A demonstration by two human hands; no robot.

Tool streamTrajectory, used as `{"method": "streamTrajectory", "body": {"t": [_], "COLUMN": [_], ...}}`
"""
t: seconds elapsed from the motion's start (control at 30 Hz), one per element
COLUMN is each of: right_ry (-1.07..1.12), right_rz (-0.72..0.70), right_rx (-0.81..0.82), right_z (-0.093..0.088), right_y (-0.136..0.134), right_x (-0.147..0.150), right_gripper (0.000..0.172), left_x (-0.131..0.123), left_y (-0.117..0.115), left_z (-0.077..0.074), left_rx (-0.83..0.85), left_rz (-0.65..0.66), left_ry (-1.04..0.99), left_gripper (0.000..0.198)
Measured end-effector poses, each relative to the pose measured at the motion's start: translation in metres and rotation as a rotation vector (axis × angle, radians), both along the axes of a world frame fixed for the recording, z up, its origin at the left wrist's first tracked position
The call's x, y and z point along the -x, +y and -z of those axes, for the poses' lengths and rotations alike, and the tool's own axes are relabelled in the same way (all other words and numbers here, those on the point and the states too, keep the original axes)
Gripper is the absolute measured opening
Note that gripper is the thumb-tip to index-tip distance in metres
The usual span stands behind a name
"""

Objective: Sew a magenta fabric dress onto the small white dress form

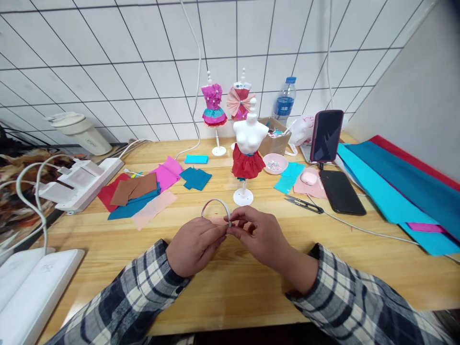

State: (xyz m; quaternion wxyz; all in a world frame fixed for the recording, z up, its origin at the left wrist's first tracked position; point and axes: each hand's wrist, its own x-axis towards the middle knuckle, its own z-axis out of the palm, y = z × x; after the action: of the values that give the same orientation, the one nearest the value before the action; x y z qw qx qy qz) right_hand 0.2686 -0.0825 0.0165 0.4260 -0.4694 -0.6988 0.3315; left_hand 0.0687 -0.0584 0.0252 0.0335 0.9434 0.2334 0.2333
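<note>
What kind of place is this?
It looks like a craft table, maybe at home or in a small workshop. You can tell from the little white mannequin in its red skirt, the cut colored pieces and the snips.

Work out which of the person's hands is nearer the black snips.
Right. The right hand is left of the black snips, nearer the wearer; the left hand is farther left.

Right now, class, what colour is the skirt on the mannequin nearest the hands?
The skirt is red; it shows best in the head view.
</note>
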Motion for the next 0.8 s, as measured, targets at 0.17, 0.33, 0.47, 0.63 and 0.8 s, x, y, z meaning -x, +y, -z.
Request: {"method": "streamTrajectory", "body": {"t": [0.17,0.33,0.47,0.63,0.8], "right_ry": [-0.075,-0.020,-0.028,-0.072,-0.255], "right_rz": [-0.037,0.087,0.113,0.068,-0.050], "right_rx": [0.025,-0.016,-0.044,-0.059,-0.213], "right_z": [0.001,0.005,0.009,0.007,0.004], "right_y": [0.002,0.002,0.003,0.003,-0.003], "right_x": [-0.003,-0.001,0.003,0.003,0.007], "right_gripper": [0.008,0.031,0.014,0.004,0.009], "left_x": [0.000,0.001,0.000,0.000,-0.001], "left_y": [-0.001,-0.002,-0.004,-0.004,-0.004], "left_z": [-0.001,-0.001,-0.001,0.001,0.001], "left_rx": [0.077,0.117,0.098,0.029,0.011], "left_rz": [-0.098,-0.179,-0.173,-0.229,-0.291], "left_ry": [0.016,-0.039,-0.035,-0.045,-0.107], "left_gripper": [0.023,0.022,0.024,0.022,0.023]}}
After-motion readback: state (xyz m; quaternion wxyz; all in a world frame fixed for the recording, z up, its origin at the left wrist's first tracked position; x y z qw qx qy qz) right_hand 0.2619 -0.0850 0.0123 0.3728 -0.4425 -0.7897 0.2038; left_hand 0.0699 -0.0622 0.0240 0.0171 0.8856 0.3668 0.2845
